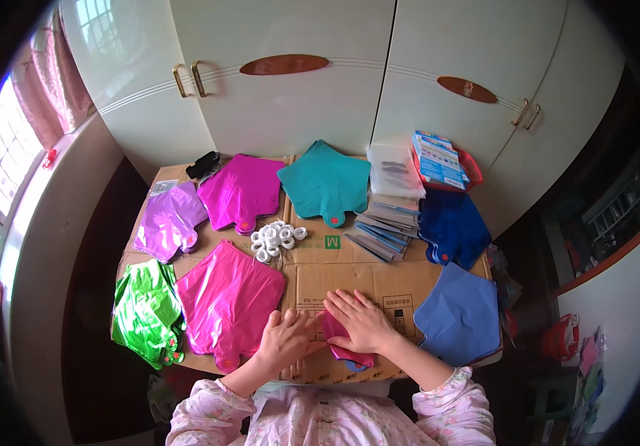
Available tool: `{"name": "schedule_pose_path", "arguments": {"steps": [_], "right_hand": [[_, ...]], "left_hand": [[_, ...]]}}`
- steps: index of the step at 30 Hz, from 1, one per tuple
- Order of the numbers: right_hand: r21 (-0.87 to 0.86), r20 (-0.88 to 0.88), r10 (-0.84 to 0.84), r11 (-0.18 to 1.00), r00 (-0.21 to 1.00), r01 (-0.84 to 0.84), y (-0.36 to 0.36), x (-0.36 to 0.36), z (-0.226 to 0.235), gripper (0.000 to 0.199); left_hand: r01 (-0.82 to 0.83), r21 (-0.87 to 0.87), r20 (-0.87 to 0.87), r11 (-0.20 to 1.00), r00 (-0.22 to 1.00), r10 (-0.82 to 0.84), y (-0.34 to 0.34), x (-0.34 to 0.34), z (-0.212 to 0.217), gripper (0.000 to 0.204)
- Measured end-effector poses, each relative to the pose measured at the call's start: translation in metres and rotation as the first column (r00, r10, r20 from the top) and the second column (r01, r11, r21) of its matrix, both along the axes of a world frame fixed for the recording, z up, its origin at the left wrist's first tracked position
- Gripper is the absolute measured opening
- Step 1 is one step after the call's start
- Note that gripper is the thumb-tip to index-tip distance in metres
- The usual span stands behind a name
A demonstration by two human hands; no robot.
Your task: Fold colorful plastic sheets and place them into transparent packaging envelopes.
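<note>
I saw both hands pressed flat on a small folded pink foil balloon (347, 343) at 6 o'clock of the table (379, 286), which was covered by flattened brown cardboard. The left hand (288, 338) lay with fingers spread, palm down, touching the balloon's left edge — it gripped nothing that I could see. The right hand (359, 320) lay over the balloon's top, fingers also stretched out flat, so most of the balloon was hidden under it; only a pink strip showed below the wrist.

Just at 9 o'clock from the left hand lay a big pink foil balloon (227, 301), and further out a crumpled green one (144, 312). At 12 o'clock from the hands was a small heap of white plastic rings (275, 239). Behind it — a purple balloon (167, 221), a magenta balloon (240, 192) and a teal balloon (325, 181). At 3 o'clock lay a blue balloon (459, 316), with a darker blue one (454, 227) above it, beside a stack of flat packets (387, 227).
</note>
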State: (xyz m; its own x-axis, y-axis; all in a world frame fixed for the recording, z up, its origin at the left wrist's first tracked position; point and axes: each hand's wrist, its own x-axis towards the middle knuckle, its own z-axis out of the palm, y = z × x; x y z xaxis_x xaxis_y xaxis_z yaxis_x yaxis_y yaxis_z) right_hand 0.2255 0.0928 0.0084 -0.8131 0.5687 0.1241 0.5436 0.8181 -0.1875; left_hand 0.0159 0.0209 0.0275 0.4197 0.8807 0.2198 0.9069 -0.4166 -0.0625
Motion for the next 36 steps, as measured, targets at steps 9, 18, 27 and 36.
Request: {"name": "schedule_pose_path", "arguments": {"steps": [9, 18, 27, 36], "right_hand": [[-0.001, 0.011, -0.002, 1.0, 1.0, 0.002, 0.001, 0.001, 0.0, 0.085], [-0.006, 0.01, 0.005, 1.0, 1.0, -0.005, 0.001, 0.002, -0.002, 0.095], [-0.005, 0.028, 0.024, 1.0, 0.999, -0.024, 0.001, 0.004, -0.003, 0.105], [0.026, 0.031, 0.02, 0.999, 0.999, -0.02, 0.001, 0.005, -0.005, 0.103]], "left_hand": [[-0.023, 0.003, 0.03, 1.0, 0.999, 0.023, 0.0, 0.004, 0.004, 0.066], [0.022, -0.044, 0.022, 0.999, 1.0, -0.021, 0.001, -0.003, 0.011, 0.07], [0.31, -0.169, 0.136, 0.936, 0.948, -0.289, -0.009, -0.003, 0.001, 0.068], [0.408, -0.222, 0.122, 0.886, 0.913, -0.389, -0.02, 0.001, 0.0, 0.067]]}}
